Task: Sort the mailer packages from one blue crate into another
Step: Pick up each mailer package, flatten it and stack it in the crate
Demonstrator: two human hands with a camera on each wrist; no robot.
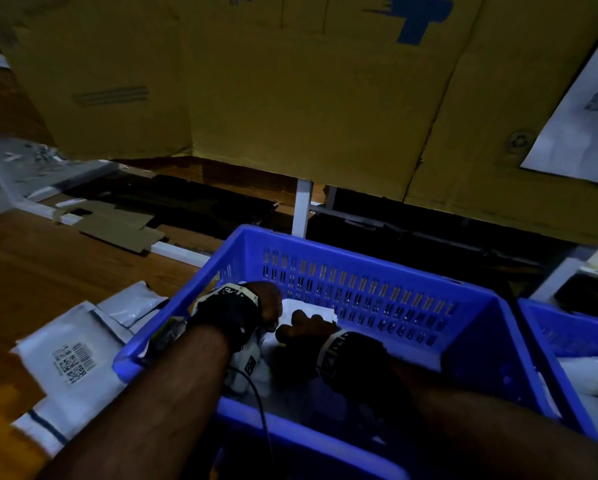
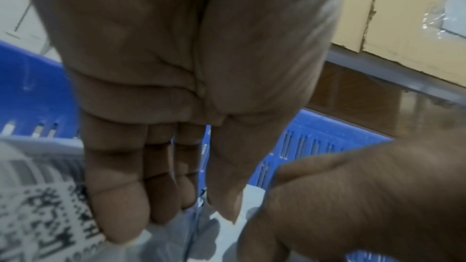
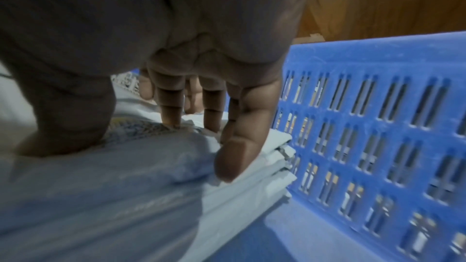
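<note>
White mailer packages [image 1: 304,310] inside the blue crate [image 1: 377,271] are touched by both hands: left hand [image 1: 266,306] relaxed with straight fingers, right hand [image 1: 308,329] pinching the top package.

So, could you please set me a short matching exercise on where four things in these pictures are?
Things:
1. left hand
2. labelled mailer
3. second blue crate
4. cardboard boxes

Places:
A. beyond the crate, at the back
B. inside the near blue crate, on white mailers
C. on the wooden floor, left of the near crate
D. right of the near crate

Pairs: 1-B, 2-C, 3-D, 4-A
</note>
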